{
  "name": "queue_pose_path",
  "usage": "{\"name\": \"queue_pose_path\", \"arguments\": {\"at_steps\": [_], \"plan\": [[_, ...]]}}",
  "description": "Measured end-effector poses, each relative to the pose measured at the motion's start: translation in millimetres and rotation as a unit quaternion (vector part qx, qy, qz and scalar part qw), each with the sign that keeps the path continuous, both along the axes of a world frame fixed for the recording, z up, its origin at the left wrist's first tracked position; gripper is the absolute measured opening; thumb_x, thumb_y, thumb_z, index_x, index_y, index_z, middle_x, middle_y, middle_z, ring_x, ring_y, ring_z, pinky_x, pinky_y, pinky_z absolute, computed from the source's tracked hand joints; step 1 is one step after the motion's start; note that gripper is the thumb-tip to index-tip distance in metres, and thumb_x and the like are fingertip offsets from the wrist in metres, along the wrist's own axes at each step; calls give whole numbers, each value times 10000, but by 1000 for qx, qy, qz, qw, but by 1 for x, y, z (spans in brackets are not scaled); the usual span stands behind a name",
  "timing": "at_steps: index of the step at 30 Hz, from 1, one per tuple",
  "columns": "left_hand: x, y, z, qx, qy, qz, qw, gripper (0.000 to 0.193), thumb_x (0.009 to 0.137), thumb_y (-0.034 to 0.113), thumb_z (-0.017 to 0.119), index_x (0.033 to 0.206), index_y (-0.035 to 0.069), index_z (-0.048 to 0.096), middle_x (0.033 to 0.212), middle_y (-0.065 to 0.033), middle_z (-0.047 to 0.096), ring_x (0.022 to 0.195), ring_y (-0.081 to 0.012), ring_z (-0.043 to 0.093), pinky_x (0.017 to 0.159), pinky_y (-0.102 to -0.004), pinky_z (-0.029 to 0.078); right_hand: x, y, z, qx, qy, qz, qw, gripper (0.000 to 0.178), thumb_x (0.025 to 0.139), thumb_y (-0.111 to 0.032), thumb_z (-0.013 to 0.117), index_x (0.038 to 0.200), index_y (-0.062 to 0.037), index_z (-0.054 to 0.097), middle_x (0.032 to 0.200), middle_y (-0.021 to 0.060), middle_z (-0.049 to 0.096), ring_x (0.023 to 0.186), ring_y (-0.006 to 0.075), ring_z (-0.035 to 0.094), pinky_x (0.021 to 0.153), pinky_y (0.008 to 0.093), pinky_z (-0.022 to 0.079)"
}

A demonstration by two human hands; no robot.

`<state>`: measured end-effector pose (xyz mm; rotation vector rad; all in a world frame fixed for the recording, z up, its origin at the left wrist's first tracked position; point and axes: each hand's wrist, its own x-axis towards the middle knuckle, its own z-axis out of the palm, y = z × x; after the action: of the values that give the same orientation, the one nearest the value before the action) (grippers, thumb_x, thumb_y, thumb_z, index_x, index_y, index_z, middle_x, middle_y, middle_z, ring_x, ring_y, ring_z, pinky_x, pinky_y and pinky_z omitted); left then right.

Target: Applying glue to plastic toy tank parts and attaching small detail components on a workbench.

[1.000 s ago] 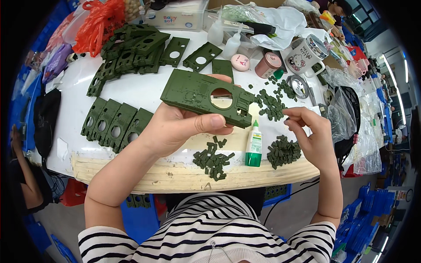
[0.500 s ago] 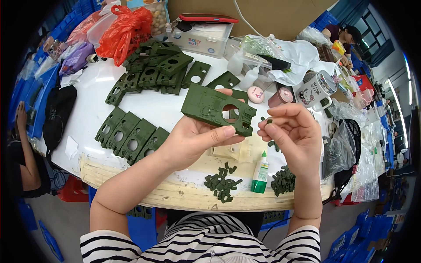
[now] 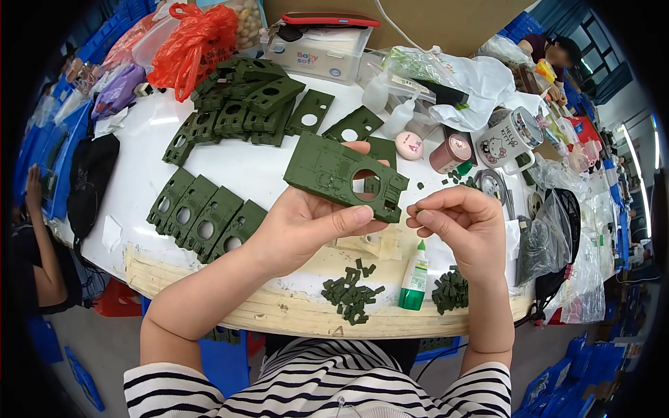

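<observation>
My left hand (image 3: 313, 226) grips a dark green plastic toy tank hull (image 3: 334, 174) with a round hole near its right end, the thumb pressed along the near edge. Just right of the hull, the thumb and forefinger of my right hand (image 3: 456, 226) pinch a tiny dark green piece (image 3: 419, 210), mostly covered by the fingertips. Below the hands stands a green-and-white glue bottle (image 3: 414, 279). Small green parts lie in one pile (image 3: 350, 292) to its left and another pile (image 3: 451, 289) to its right.
A row of green hulls (image 3: 205, 216) lies at left, with a heap of hulls (image 3: 244, 104) behind. Farther back are a red plastic bag (image 3: 195, 49), a clear box (image 3: 313, 56), white squeeze bottles (image 3: 401, 117) and a white mug (image 3: 505, 143). A person (image 3: 554, 56) sits far right.
My right hand's fingers have closed into a tighter pinch and dropped slightly, nearer the hull's right corner. The hull has tilted a little, still in my left hand.
</observation>
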<state>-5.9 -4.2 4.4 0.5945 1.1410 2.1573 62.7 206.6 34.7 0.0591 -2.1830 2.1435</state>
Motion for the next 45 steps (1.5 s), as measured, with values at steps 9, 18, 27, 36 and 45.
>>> {"name": "queue_pose_path", "arguments": {"at_steps": [9, 18, 27, 36, 45], "plan": [[3, 2, -1, 0, 23, -14, 1000, 700, 892, 75, 593, 1462, 86, 188, 1436, -195, 359, 1236, -316, 495, 978, -437, 500, 9, -7, 9, 90, 38, -26, 995, 100, 794, 25, 710, 880, 30, 660, 899, 78, 663, 778, 101, 630, 684, 216, 510], [5, 1, 3, -5, 29, -32, 999, 695, 891, 83, 600, 1455, 59, 195, 1425, -212, 368, 1245, -329, 484, 966, -454, 507, 7, -6, 8, 235, 143, -5, 961, 112, 728, -53, 738, 822, -60, 678, 1114, 103, 594, 1054, 215, 539, 925, 343, 395], [6, 1, 2, -3, 3, -61, 998, 680, 891, 48, 603, 1449, 81, 215, 1369, -130, 437, 1217, -241, 503, 972, -405, 499, 4, -7, 4, 217, 139, 30, 966, 71, 735, -49, 717, 788, -50, 669, 1093, 89, 606, 1059, 211, 562, 939, 337, 393], [7, 2, 0, -14, 27, -51, 998, 687, 889, 99, 612, 1452, 68, 218, 1388, -198, 418, 1224, -310, 508, 942, -446, 519, 2, -7, 2, 227, 141, 31, 963, 59, 732, -37, 715, 771, -37, 670, 1048, 87, 599, 1034, 212, 590, 908, 323, 416], [7, 3, -2, -15, 27, -53, 998, 688, 890, 110, 617, 1450, 75, 221, 1371, -184, 445, 1207, -297, 524, 947, -444, 516, 2, -8, 2, 223, 145, 30, 963, 61, 730, -30, 717, 771, -31, 671, 1025, 89, 595, 1032, 221, 609, 887, 312, 433]]}}
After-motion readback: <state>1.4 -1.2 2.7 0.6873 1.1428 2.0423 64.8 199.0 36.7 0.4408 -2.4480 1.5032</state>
